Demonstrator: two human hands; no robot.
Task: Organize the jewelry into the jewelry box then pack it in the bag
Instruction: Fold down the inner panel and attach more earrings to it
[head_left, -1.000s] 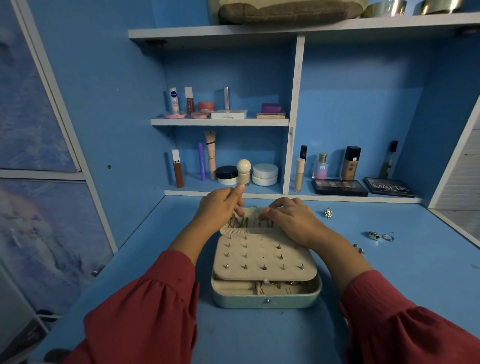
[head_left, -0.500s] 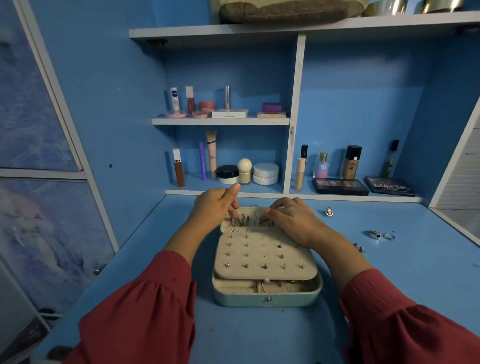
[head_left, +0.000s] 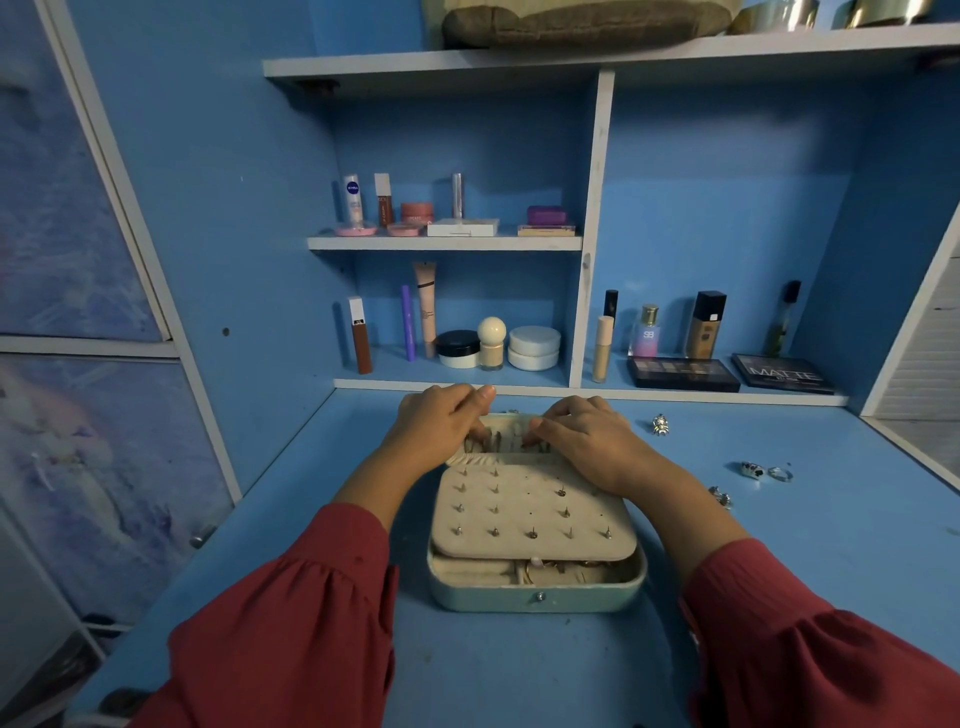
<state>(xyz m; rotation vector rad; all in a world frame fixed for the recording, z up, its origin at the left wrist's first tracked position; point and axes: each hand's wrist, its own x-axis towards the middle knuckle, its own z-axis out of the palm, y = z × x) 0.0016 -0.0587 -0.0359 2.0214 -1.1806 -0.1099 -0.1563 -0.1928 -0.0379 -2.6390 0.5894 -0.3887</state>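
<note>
At frame centre, left hand (head_left: 441, 415) and right hand (head_left: 582, 436) reach forward, fingers curled down into the box's (head_left: 537, 592) soft ring rolls; any grip cannot be told.

The jewelry box (head_left: 537, 592) is seen with a pale green, slightly grained shell and a cream, matt, velvet-like insert (head_left: 530, 512) set with small metal studs. The shiny metal rings (head_left: 766, 471) lie on the smooth painted desk (head_left: 779, 571).
</note>
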